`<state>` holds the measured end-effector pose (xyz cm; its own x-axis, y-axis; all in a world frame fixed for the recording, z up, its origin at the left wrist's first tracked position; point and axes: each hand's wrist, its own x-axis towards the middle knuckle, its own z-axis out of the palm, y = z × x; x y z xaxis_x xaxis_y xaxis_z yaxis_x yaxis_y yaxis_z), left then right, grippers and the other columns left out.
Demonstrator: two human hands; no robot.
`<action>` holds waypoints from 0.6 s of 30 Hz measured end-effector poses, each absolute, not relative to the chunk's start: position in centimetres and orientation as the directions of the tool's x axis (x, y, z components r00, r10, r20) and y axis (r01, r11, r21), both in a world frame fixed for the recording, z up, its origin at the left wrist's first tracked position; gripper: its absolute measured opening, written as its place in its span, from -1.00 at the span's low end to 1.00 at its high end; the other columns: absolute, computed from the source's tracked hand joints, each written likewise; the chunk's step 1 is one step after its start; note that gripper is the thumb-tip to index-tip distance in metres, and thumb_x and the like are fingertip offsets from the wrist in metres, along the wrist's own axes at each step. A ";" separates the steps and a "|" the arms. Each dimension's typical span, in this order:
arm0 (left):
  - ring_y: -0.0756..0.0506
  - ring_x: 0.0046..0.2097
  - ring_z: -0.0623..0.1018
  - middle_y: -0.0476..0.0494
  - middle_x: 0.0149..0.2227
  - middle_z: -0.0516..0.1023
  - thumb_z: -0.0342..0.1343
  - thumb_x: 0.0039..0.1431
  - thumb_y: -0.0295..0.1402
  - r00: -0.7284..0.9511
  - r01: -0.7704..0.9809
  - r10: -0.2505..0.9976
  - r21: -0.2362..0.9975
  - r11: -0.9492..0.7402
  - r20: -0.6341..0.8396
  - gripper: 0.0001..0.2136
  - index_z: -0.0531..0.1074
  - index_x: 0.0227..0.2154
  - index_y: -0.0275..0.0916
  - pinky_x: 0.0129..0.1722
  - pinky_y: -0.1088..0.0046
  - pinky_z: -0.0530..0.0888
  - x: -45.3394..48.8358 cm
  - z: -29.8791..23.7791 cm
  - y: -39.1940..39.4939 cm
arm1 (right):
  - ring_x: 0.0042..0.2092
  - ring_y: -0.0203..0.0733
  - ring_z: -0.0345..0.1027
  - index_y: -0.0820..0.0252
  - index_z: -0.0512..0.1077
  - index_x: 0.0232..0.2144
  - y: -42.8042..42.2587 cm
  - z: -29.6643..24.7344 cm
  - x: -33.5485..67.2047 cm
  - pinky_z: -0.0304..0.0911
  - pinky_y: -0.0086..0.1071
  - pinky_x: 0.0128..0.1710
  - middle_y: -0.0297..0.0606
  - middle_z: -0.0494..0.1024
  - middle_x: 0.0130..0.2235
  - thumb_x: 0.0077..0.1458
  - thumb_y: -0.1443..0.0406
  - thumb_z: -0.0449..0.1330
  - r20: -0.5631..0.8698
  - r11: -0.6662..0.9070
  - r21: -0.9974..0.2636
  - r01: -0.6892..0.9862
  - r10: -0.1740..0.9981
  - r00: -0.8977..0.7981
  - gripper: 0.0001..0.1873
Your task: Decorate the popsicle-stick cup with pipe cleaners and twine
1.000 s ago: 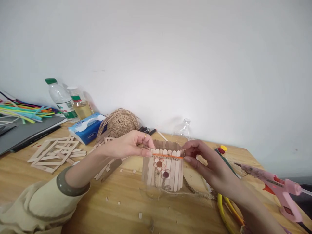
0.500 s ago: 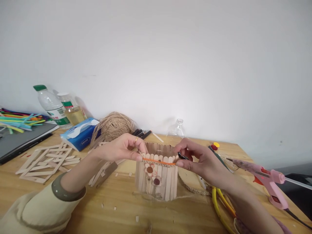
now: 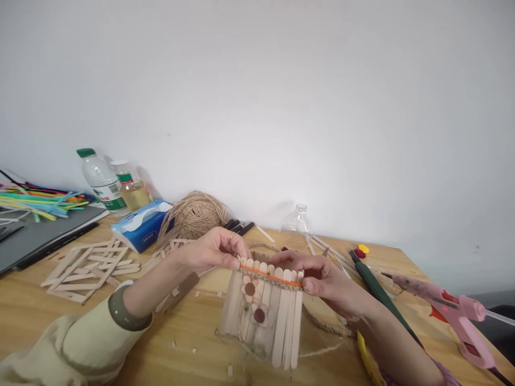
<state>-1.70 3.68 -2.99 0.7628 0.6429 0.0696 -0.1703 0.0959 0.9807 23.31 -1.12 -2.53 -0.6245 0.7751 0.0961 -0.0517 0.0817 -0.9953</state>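
Gripping the craft-stick container [image 3: 279,316] by its rim, both hands present it at a slant over the wooden table [image 3: 153,364]; whether its base touches the surface cannot be told. The left hand [image 3: 212,250] has thumb and fingers clamped on the rim's left end. The right hand [image 3: 332,281] clamps the right end — thumb in front, beside the orange strip [image 3: 269,276]. The body appears light, stiff along its sticks and dry, but probably fragile at the joints. Hold at the rim — avoid pressing the flower decorations [image 3: 259,315].
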 end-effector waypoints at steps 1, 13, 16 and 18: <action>-0.06 -0.37 0.49 -0.14 -0.49 0.55 0.37 -0.25 -0.26 0.764 -0.181 0.640 0.978 0.099 0.077 -0.74 0.50 -0.55 -0.35 -0.27 0.36 0.38 -1.7 -3.1 3.7 | 0.02 -0.14 0.29 0.07 0.53 -0.35 -1.1 -2.6 23.3 0.15 -0.26 0.01 -0.26 0.45 -0.05 -0.08 0.05 0.27 0.093 0.071 -0.996 -0.060 0.781 -0.618 -0.72; -0.14 -0.15 0.52 -0.24 -0.25 0.57 0.34 -0.16 -0.36 0.746 -0.319 0.639 0.943 0.096 0.187 -0.79 0.51 -0.43 -0.35 -0.08 0.26 0.34 -1.1 -4.2 4.2 | -0.20 -0.19 0.30 0.16 0.50 -0.60 -0.7 -3.0 23.4 0.15 -0.34 -0.15 -0.29 0.47 -0.30 -0.23 0.06 0.36 0.018 -0.033 -0.996 -0.086 0.841 -0.541 -0.71; -0.20 0.07 0.37 -0.26 0.00 0.44 0.33 -0.16 -0.28 0.650 -0.285 0.735 0.958 0.001 0.193 -0.64 0.48 -0.25 -0.28 0.07 0.25 0.23 -0.7 -4.0 4.1 | -0.20 -0.17 0.31 0.14 0.53 -0.57 -0.5 -3.5 23.7 0.16 -0.31 -0.13 -0.27 0.48 -0.27 -0.24 0.05 0.36 0.013 -0.052 -0.992 -0.116 0.865 -0.501 -0.71; -0.20 0.10 0.33 -0.24 0.03 0.40 0.30 -0.12 -0.22 0.567 -0.218 0.810 0.976 -0.025 0.147 -0.56 0.43 -0.13 -0.23 0.10 0.25 0.19 -0.5 -4.2 4.1 | -0.19 -0.16 0.33 0.13 0.54 -0.54 -0.3 -3.8 23.9 0.17 -0.30 -0.12 -0.25 0.50 -0.24 -0.23 0.05 0.36 0.009 -0.063 -0.989 -0.137 0.880 -0.474 -0.71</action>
